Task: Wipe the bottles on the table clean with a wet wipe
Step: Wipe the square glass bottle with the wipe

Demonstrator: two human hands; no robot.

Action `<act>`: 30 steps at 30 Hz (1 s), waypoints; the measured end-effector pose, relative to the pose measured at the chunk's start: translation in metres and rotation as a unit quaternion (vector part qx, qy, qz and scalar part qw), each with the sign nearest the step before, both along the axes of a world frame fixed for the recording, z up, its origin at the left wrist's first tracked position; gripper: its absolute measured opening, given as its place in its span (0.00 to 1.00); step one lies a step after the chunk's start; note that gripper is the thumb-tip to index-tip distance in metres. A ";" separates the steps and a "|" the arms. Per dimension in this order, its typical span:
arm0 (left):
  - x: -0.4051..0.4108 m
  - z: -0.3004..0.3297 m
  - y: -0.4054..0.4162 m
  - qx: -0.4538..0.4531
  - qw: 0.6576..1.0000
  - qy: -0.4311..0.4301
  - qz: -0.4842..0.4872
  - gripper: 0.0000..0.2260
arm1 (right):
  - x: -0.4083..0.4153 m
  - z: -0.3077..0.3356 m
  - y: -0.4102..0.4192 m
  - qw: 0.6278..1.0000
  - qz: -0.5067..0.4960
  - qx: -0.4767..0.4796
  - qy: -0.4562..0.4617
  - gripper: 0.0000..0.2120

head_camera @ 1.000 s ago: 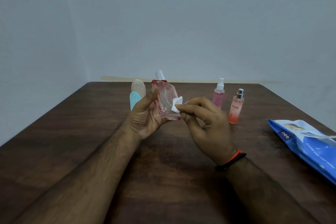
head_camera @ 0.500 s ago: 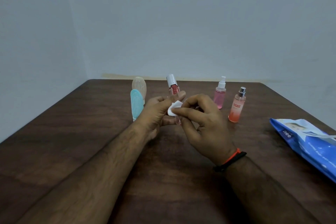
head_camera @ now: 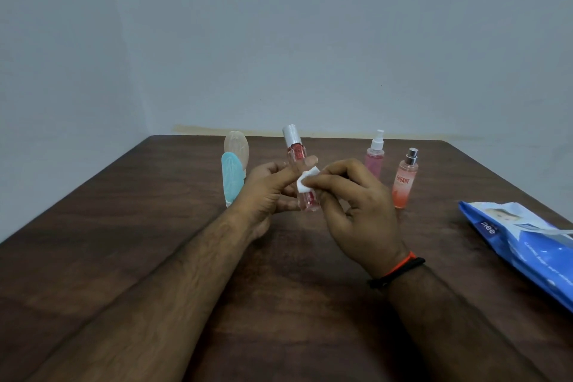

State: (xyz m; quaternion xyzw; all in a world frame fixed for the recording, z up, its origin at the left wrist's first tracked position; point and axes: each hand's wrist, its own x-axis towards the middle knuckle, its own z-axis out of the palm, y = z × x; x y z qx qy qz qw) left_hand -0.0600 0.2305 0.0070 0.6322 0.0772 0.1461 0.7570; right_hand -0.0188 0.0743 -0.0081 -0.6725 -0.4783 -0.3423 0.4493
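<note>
The main risk, as I judge it, is a slip: the clear red-tinted bottle [head_camera: 302, 178] is smooth, narrow and about to be damp, and the left hand [head_camera: 266, 192] grips it only around its middle, thumb laid across the front and fingers curled behind; a firm rub from the side could twist it out of that hold and drop it onto the desk [head_camera: 155, 226], where it might roll toward the teal bottle [head_camera: 232, 180] and the pale oval bottle [head_camera: 237, 146] standing just beyond the left hand; a second risk is that the folded wet wipe [head_camera: 307, 181] is small, so the fingers may rub the surface instead of the wipe and leave smears; the covered patch under the left thumb would also stay unwiped unless the grip is changed.

The bottle stands roughly upright in the left hand, white cap above the knuckles, base showing below the fingers; the right hand [head_camera: 353, 205] pinches the wipe between thumb and forefinger and presses it against the bottle's side, touching just beside the left thumb tip; whether the bottle's base rests on the desk is hard to tell, though it appears lifted.

Past the right hand stand the pink spray bottle [head_camera: 373, 158] and the orange bottle [head_camera: 403, 183], apart from it; the blue wipes pack [head_camera: 521, 245] lies well off to the outer side of the right hand.
</note>
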 end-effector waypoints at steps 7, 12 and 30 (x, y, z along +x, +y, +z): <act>-0.002 0.006 0.005 -0.165 0.985 0.038 0.025 0.34 | -0.005 0.005 -0.001 0.999 -0.018 0.044 0.022 0.10; -0.001 0.007 0.006 -0.239 0.967 0.089 -0.018 0.42 | -0.007 0.006 -0.003 0.994 -0.056 0.092 -0.005 0.11; -0.001 0.008 0.009 -0.263 0.959 0.105 -0.029 0.42 | -0.003 -0.006 0.005 0.994 -0.071 -0.050 -0.071 0.05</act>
